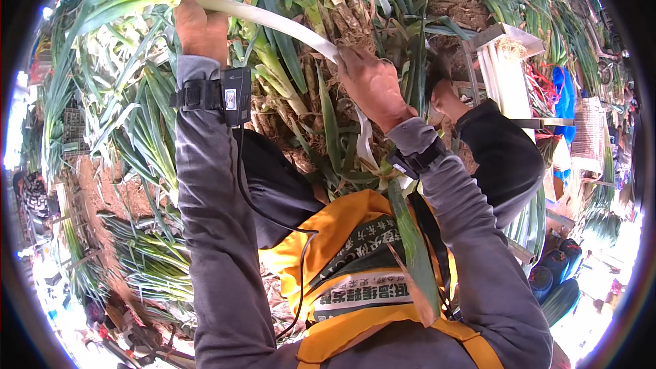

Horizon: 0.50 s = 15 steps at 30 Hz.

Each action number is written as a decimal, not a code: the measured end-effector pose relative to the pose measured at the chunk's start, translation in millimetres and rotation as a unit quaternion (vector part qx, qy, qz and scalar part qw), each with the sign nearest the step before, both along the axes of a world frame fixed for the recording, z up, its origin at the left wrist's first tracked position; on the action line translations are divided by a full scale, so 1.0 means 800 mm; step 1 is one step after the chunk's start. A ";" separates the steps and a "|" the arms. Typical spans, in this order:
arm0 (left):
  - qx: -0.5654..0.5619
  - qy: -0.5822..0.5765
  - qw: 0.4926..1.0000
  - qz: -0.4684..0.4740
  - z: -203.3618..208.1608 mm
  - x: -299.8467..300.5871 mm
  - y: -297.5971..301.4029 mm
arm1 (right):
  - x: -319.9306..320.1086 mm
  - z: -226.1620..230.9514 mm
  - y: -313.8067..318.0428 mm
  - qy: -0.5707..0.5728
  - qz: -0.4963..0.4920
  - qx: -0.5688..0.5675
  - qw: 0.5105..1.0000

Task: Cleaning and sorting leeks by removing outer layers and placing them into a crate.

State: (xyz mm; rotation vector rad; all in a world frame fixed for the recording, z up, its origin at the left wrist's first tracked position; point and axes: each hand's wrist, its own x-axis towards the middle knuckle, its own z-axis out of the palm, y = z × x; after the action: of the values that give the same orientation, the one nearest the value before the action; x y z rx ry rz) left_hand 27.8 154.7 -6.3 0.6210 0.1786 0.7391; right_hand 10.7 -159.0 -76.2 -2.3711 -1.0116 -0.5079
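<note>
The left hand [200, 19] has its fingers curled around a long leek [273, 19] about where the white shaft gives way to green leaves; the grip is closed, with no gap visible. The right hand [372, 87] pinches the pale end, thumb and fingers drawn together on it; its very tip is covered, so I cannot tell whether roots remain there. Both hands touch the leek, so neither is nearer. The shaft spans the space between them, its long axis running from upper left down to the right in a gentle bow, and the leaves reach past the left hand toward the left.

Just below the right hand hangs a pale ribbon-like strip [365, 138]; whether it joins the leek is hidden. Beneath the shaft lies a pile of unpeeled leeks [280, 102], with brown, dirty bases and wiry roots. Close by, a black box [236, 96] is strapped to the left wrist, and a black strap [422, 156] circles the right.

Right of the right hand, cleaned white leeks [499, 78] are bunched together, roots toward the top. Nearer the body, a loose green leaf [410, 246] lies across a yellow-and-black apron [345, 212]. Further left, more green leaves [154, 266] spread over the ground.
</note>
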 end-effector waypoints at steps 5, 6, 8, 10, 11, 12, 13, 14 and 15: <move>-0.049 0.085 0.990 0.097 0.003 -0.002 -0.014 | 0.007 -0.013 -0.003 -0.006 -0.001 -0.057 0.998; -0.049 0.084 0.991 0.095 0.004 -0.004 -0.017 | 0.012 -0.015 -0.005 -0.006 -0.003 -0.056 0.998; -0.095 0.087 0.986 0.106 0.003 -0.013 -0.009 | 0.017 -0.011 -0.002 0.063 0.016 0.050 0.997; -0.077 0.078 0.989 0.100 0.001 -0.011 -0.006 | 0.009 -0.001 -0.004 0.057 0.025 0.089 0.994; -0.059 0.089 0.988 0.107 0.001 -0.013 -0.013 | 0.004 0.003 -0.004 0.052 0.034 0.125 0.990; -0.041 0.100 0.987 0.114 0.002 -0.014 -0.019 | 0.004 0.002 -0.003 0.053 0.031 0.125 0.990; -0.039 0.099 0.988 0.112 0.001 -0.014 -0.019 | 0.003 0.005 -0.001 0.047 0.010 0.071 0.996; -0.044 0.101 0.988 0.106 -0.001 -0.015 -0.019 | 0.002 0.007 -0.001 0.042 -0.011 0.016 0.999; -0.050 0.103 0.988 0.100 -0.004 -0.016 -0.020 | 0.006 -0.002 -0.003 -0.003 -0.006 0.007 1.000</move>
State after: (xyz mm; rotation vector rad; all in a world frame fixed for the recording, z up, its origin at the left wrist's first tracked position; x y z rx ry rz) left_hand 15.3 138.7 -9.7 0.5889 0.4719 0.8538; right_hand 15.8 -161.4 -77.8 -2.3663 -0.9928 -0.5244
